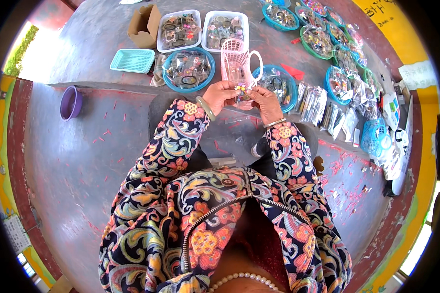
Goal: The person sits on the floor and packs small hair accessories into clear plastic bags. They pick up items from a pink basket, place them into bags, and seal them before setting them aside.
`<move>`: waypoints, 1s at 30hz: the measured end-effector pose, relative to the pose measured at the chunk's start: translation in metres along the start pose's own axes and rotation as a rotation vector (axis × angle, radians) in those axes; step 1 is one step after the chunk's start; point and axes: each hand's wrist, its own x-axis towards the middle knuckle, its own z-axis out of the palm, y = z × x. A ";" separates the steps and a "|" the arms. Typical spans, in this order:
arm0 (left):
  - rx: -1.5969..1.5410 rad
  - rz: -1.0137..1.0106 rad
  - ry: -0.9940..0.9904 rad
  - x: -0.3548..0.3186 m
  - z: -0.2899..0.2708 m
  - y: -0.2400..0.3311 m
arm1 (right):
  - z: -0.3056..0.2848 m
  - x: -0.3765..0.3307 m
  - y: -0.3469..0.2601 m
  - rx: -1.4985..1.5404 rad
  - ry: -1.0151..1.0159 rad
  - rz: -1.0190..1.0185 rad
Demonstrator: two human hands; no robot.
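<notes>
My left hand point(222, 94) and my right hand point(264, 100) meet in front of me, fingertips pinching a small multicoloured beaded piece point(240, 88) between them. Both hands grip it, close together. A green bangle sits on my left wrist and a thin metal band on my right. Just behind the hands stands a pink plastic mesh basket point(235, 61) with a white handle, and under it a blue round basket point(283, 85) full of small packaged trinkets. My sleeves are of a bright floral cloth.
On the raised grey ledge lie two white trays point(179, 31) of trinkets, a blue round basket point(188, 70), a turquoise flat tray point(132, 60), a cardboard box point(144, 25), several green and blue baskets point(318, 40) and clear packets point(314, 103) at the right. A purple bowl point(71, 102) sits left.
</notes>
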 end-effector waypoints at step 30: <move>-0.123 0.009 0.098 0.005 -0.009 -0.003 | -0.001 -0.002 -0.002 -0.076 -0.093 0.181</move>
